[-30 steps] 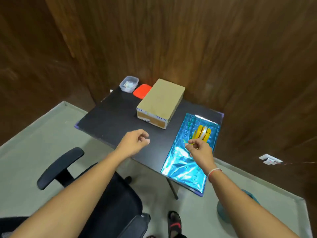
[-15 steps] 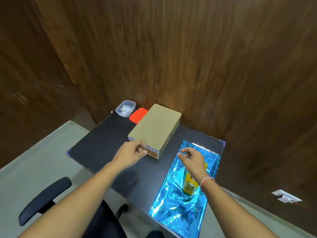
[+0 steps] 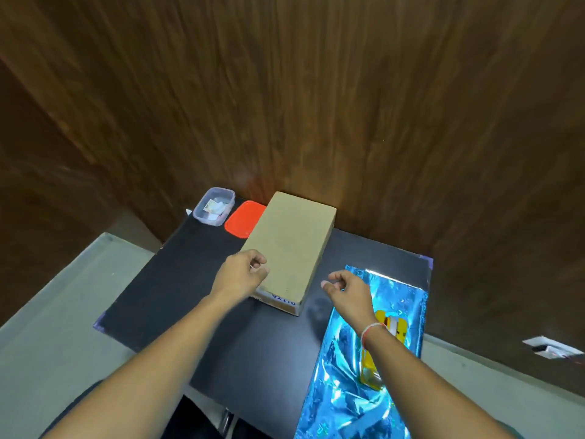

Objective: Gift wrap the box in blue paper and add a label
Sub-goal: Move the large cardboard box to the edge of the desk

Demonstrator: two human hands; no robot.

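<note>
Box [image 3: 289, 245]: plain brown cardboard, closed, printed strip on near end.

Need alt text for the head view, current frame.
Two bare hands reach over a black table toward a brown cardboard box: the left hand at its near left corner, the right hand just right of it. Shiny blue wrapping paper with a yellow tape dispenser lies at right.

Both arms reach forward, left grip [image 3: 242, 274] and right grip [image 3: 346, 291] loosely curled (holding nothing).
</note>
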